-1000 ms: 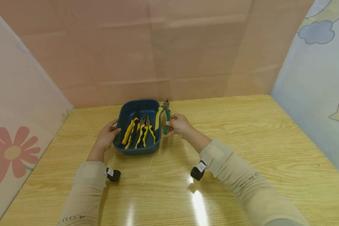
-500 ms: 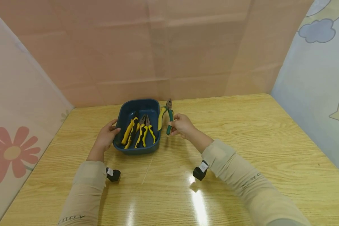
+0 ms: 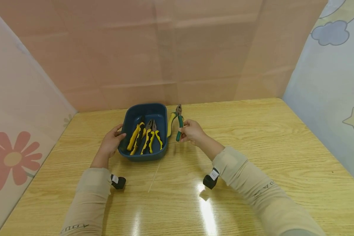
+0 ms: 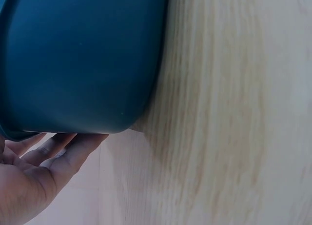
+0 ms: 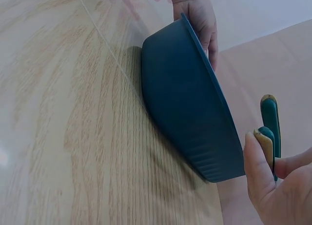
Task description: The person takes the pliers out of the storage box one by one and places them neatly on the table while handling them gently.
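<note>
The wood-grained tabletop [image 3: 271,147] carries a dark blue plastic bin [image 3: 143,158], which stands close to the far edge, nearer the far left corner than the far right. Over the bin's left rim the left hand [image 3: 110,141] has its thumb hooked, with the fingers against the outer wall, so it is holding the bin by that side. Just beyond the bin's right wall, the right hand [image 3: 192,131] pinches one handle of a pair of combination pliers [image 3: 181,121] between thumb and fingers. The pliers stand near the far edge, head pointing toward it and handles spread; they appear lifted off the tabletop. Their free yellow handle lies right beside the bin's rim, and whether the two touch cannot be told. Inside the bin lie yellow-and-black-handled pliers [image 3: 132,137], overlapping enough that their number is unclear. Smallest is a thin pale line [image 3: 154,178] on the tabletop in front of the bin, possibly a strip or a mark.

The step in hand looks like passing the one pair alongside the bin's rim while the left hand steadies the bin. The next move seems to call for a firm pinch, since only one handle is gripped and the other could swing, with clearance from the rim.
</note>
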Available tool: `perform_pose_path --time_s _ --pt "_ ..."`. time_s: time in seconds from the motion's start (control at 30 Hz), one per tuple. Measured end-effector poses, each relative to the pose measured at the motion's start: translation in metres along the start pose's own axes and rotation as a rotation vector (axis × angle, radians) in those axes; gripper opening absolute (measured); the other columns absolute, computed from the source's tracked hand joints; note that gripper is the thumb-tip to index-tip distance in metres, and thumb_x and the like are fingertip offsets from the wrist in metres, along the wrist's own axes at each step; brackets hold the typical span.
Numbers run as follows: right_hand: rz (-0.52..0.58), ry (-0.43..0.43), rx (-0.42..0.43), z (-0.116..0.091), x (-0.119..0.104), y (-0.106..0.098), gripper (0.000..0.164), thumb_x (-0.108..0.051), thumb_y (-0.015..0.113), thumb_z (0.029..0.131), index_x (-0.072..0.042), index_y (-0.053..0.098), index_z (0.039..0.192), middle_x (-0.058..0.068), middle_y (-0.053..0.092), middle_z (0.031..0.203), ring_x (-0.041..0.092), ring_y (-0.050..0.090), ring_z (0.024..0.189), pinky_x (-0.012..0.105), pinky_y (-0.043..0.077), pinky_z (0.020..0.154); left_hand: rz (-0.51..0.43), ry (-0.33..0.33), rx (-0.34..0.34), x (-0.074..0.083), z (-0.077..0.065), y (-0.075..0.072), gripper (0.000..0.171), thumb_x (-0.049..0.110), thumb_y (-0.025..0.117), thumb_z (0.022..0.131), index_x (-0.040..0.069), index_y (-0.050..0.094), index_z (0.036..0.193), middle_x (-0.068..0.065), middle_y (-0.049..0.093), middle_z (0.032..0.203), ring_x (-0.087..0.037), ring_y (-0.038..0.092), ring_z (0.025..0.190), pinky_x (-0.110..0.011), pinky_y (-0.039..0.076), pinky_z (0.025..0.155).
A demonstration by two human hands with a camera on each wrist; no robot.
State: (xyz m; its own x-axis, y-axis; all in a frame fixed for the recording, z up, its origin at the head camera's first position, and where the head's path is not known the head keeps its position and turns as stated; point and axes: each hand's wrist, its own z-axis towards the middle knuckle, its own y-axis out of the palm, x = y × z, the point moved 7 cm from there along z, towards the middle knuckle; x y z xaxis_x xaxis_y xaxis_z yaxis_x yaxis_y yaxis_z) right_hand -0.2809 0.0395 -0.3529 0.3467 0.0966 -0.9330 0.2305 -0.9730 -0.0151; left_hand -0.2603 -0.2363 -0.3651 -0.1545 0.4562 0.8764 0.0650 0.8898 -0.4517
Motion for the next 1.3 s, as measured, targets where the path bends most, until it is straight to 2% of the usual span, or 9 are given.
perform_pose_path --time_s 0.2,0.47,0.63,0.87,1.13,1.3 --pt "0.005 -0.003 0.006 0.003 0.004 -0.001 0.043 0.000 0.045 0.088 0.006 0.028 0.127 0.016 0.051 0.075 0.018 0.053 0.053 0.036 0.050 0.065 0.013 0.006 0.001 0.001 0.000 0.000 0.052 0.013 0.038 0.093 0.012 0.015 0.139 -0.027 0.028 0.131 -0.041 0.036 0.113 -0.048 0.037 0.086" --pt "0.012 -0.030 0.001 0.003 0.005 -0.004 0.042 0.000 0.046 0.088 0.009 0.028 0.125 0.018 0.051 0.075 0.020 0.054 0.054 0.030 0.050 0.055 -0.003 0.006 0.003 0.002 0.000 0.001 0.051 0.012 0.038 0.093 0.010 0.016 0.139 -0.027 0.030 0.130 -0.040 0.039 0.111 -0.047 0.038 0.085" --pt "-0.016 -0.002 0.014 0.000 0.006 -0.005 0.030 0.000 0.045 0.088 0.008 0.037 0.116 0.014 0.050 0.072 0.017 0.053 0.052 0.030 0.050 0.056 -0.001 0.007 0.002 0.003 0.000 0.001 0.051 0.012 0.038 0.093 0.011 0.016 0.139 -0.027 0.030 0.130 -0.040 0.038 0.111 -0.047 0.038 0.085" --pt "-0.002 0.002 0.009 0.000 0.011 -0.006 0.039 0.002 0.044 0.088 0.008 0.031 0.124 0.015 0.050 0.074 0.018 0.053 0.052 0.038 0.049 0.067 0.013 0.002 0.002 0.003 -0.002 0.000 0.051 0.013 0.038 0.093 0.012 0.015 0.139 -0.027 0.028 0.131 -0.040 0.037 0.112 -0.047 0.037 0.086" --pt "-0.009 -0.014 0.006 0.002 0.014 -0.007 0.035 0.002 0.044 0.088 0.010 0.032 0.120 0.018 0.051 0.080 0.018 0.054 0.052 0.038 0.049 0.066 0.008 -0.006 0.001 0.002 -0.002 0.000 0.052 0.013 0.038 0.093 0.012 0.015 0.140 -0.027 0.027 0.132 -0.040 0.036 0.113 -0.046 0.037 0.087" --pt "0.001 -0.012 -0.003 0.004 0.016 -0.009 0.035 0.003 0.044 0.088 0.011 0.032 0.120 0.024 0.051 0.090 0.018 0.054 0.052 0.033 0.051 0.060 0.027 -0.001 0.004 0.001 0.000 0.000 0.052 0.014 0.038 0.093 0.012 0.015 0.139 -0.027 0.027 0.132 -0.040 0.036 0.113 -0.047 0.037 0.086"
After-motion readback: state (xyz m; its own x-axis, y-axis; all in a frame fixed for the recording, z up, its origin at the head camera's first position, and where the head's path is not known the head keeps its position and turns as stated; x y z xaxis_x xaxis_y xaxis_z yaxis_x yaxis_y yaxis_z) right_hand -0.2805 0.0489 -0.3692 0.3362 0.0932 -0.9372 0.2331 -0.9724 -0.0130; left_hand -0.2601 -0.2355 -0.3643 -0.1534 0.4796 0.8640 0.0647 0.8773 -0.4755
